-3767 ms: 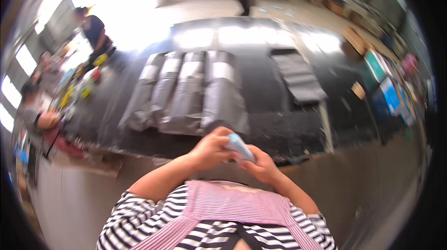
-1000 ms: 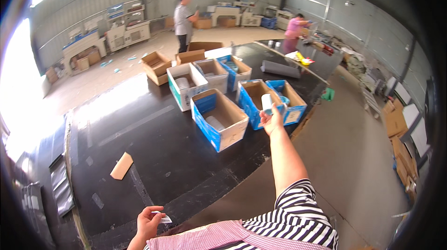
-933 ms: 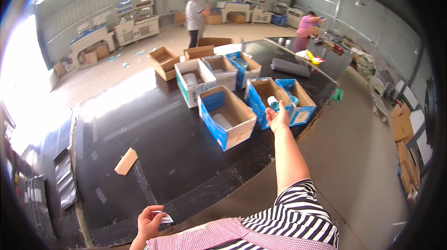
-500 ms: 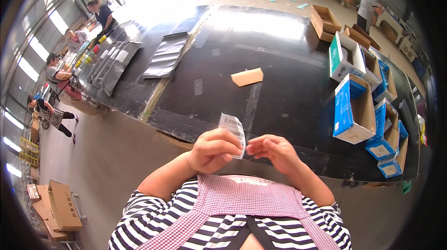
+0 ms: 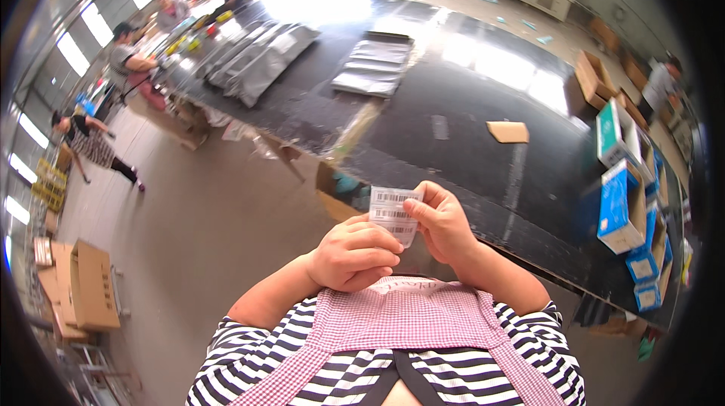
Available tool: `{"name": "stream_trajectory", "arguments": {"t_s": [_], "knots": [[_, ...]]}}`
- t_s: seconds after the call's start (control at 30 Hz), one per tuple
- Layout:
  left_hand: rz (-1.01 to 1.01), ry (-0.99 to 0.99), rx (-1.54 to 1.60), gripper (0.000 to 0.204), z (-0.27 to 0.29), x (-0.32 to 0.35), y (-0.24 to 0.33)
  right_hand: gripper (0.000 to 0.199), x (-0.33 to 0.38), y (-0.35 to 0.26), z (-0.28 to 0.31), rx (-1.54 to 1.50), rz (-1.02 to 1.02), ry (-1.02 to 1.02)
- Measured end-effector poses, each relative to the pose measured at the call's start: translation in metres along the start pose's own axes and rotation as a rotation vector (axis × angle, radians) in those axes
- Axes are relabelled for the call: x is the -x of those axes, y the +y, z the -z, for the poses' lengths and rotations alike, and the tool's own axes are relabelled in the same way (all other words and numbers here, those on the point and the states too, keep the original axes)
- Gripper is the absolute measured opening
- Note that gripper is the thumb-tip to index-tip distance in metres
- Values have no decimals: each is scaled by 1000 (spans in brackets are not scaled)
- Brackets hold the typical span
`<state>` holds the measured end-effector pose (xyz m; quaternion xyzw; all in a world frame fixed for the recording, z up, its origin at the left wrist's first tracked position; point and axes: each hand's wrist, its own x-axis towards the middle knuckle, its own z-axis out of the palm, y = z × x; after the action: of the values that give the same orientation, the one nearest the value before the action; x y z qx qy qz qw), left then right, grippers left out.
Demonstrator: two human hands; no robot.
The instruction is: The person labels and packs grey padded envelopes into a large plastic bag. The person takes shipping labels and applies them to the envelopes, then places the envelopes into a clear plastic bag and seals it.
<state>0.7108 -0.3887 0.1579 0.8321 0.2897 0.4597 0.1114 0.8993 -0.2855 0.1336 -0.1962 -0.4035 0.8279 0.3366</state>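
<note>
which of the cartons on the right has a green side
The white-and-green carton, standing between the open brown carton and the large blue-sided carton; its left face is green, while no other carton there shows any green.

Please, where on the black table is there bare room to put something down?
Black table: bare room between the tan cardboard piece and the open boxes. Crowded: right end, with those boxes; left part, with grey bundles.

You work in bright light: windows (image 5: 73,55) glow at left, glare whites out the top and streaks your table (image 5: 453,172); your hands (image 5: 353,256) look crisp, and fisheye bending darkens at the rim.
</note>
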Motion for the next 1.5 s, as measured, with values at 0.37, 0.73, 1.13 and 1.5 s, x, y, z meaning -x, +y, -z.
{"name": "stream_trajectory", "arguments": {"t_s": [0.37, 0.73, 1.13, 1.5], "knots": [[841, 866, 541, 45, 126, 130, 15, 13, -131, 90, -144, 333, -166, -402], [934, 1405, 358, 36, 212, 161, -71, 21, -299, 163, -204, 167, -447, -653], [1148, 976, -219, 49, 327, 198, -150, 50, -449, 186, -274, 534, -139, -871], [1105, 610, 181, 11, 474, 244, -258, 18, -557, 248, -304, 703, -318, -655]]}}
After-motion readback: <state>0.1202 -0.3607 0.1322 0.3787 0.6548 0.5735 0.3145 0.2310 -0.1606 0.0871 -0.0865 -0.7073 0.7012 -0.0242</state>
